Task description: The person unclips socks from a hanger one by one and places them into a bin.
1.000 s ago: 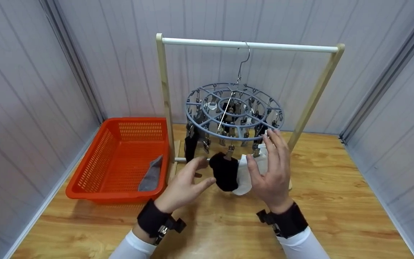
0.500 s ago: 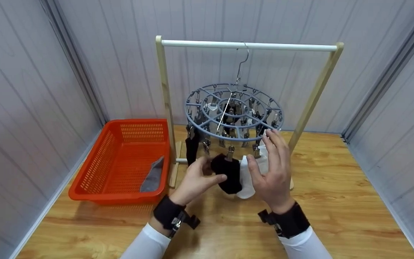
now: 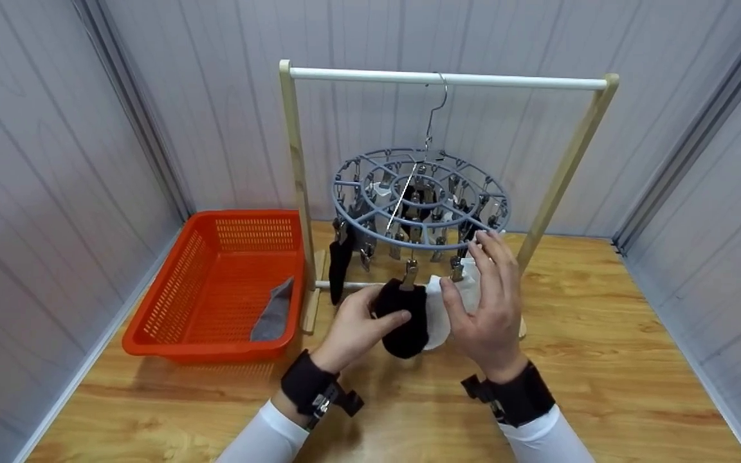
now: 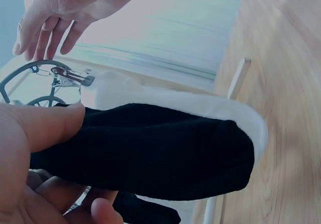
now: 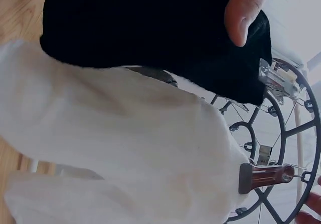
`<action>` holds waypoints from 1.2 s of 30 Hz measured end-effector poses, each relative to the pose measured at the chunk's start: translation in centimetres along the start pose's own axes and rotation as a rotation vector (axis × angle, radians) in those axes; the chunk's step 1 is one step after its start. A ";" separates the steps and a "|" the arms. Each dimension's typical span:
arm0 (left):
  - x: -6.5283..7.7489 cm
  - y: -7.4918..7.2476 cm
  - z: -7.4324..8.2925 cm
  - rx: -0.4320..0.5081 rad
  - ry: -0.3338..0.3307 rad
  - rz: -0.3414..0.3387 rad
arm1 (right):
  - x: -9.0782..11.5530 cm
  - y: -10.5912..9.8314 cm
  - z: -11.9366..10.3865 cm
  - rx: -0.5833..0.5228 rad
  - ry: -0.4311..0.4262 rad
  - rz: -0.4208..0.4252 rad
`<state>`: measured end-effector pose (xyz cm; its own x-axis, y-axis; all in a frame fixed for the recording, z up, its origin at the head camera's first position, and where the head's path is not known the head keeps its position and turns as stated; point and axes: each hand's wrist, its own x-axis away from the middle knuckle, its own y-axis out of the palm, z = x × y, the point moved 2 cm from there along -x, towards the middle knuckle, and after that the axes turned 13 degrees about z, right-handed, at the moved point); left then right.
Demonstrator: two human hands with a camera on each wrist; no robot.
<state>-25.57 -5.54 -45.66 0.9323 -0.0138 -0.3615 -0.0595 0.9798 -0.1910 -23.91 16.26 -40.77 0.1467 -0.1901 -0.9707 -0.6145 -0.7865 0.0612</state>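
Observation:
A black sock (image 3: 406,337) hangs from a metal clip (image 3: 410,276) on the round grey clip hanger (image 3: 422,247). My left hand (image 3: 354,328) pinches this sock at its left side, thumb in front and fingers behind. In the left wrist view the thumb (image 4: 60,126) presses on the black cloth. Right beside it hangs a white sock (image 5: 115,128), its top held in another clip (image 5: 266,177). My right hand (image 3: 489,305) is raised at the hanger's right front, fingers fairly straight, fingertips at the rim. A second white sock (image 5: 60,199) shows lower in the right wrist view.
The hanger hooks over a white rod (image 3: 525,80) on a wooden stand (image 3: 563,173). More dark socks hang at its left and back, among several bare clips. An orange basket (image 3: 216,350) at left holds a grey sock (image 3: 273,315). Panel walls enclose the table.
My left hand has moved right and taken the black sock between thumb and fingers; the sock swings slightly and now hangs straighter. The right hand has stayed almost still.

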 end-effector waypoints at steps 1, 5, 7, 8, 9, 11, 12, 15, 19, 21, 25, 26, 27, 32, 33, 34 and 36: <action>0.0 0.1 0.0 0.003 0.000 -0.001 | 0.0 0.0 -0.1 -0.007 -0.001 0.009; 0.2 0.3 0.4 0.032 -0.030 -0.031 | -0.1 -0.2 -0.5 -0.024 -0.011 0.047; 0.3 0.4 0.5 0.050 -0.053 -0.056 | 0.0 -0.2 -0.7 -0.014 -0.023 0.052; 0.4 0.4 0.7 0.059 -0.063 -0.068 | 0.1 -0.2 -0.8 0.000 -0.038 0.052; 0.4 0.4 0.7 0.069 -0.075 -0.079 | 0.2 -0.1 -0.9 0.015 -0.054 0.048; 0.5 0.5 0.8 0.082 -0.087 -0.094 | 0.4 0.0 -1.1 0.037 -0.077 0.026; 0.6 0.5 0.8 0.088 -0.092 -0.098 | 0.5 0.0 -1.1 0.044 -0.082 0.008; 0.7 0.6 0.8 0.100 -0.105 -0.103 | 1.0 0.2 -1.1 0.020 -0.035 -0.064; 0.9 0.8 0.7 0.116 -0.110 -0.118 | 1.7 0.6 -1.1 -0.081 0.162 -0.195; 1.0 0.8 0.6 0.126 -0.111 -0.131 | 2.0 0.8 -1.1 -0.124 0.283 -0.254; 1.2 1.0 0.4 0.130 -0.117 -0.162 | 2.5 1.1 -1.0 -0.188 0.544 -0.335; 1.2 1.1 0.3 0.122 -0.121 -0.167 | 2.6 1.1 -0.9 -0.211 0.610 -0.346; 1.3 1.2 0.3 0.116 -0.124 -0.173 | 2.6 1.2 -0.9 -0.236 0.669 -0.353; 1.4 1.7 0.0 0.063 -0.124 -0.203 | 2.6 1.6 -0.5 -0.405 0.853 -0.357; 1.4 1.7 0.0 0.056 -0.118 -0.209 | 2.6 1.7 -0.4 -0.437 0.873 -0.356; 1.4 1.8 0.0 0.046 -0.111 -0.213 | 2.5 1.7 -0.4 -0.473 0.897 -0.354; 1.5 1.9 0.0 0.036 -0.097 -0.222 | 2.5 1.8 -0.3 -0.523 0.940 -0.351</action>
<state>-24.27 -3.72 -46.60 0.9512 -0.2116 -0.2246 0.1613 0.9614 -0.2230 -24.45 14.21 -43.04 0.9075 -0.1030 -0.4073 -0.0572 -0.9907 0.1231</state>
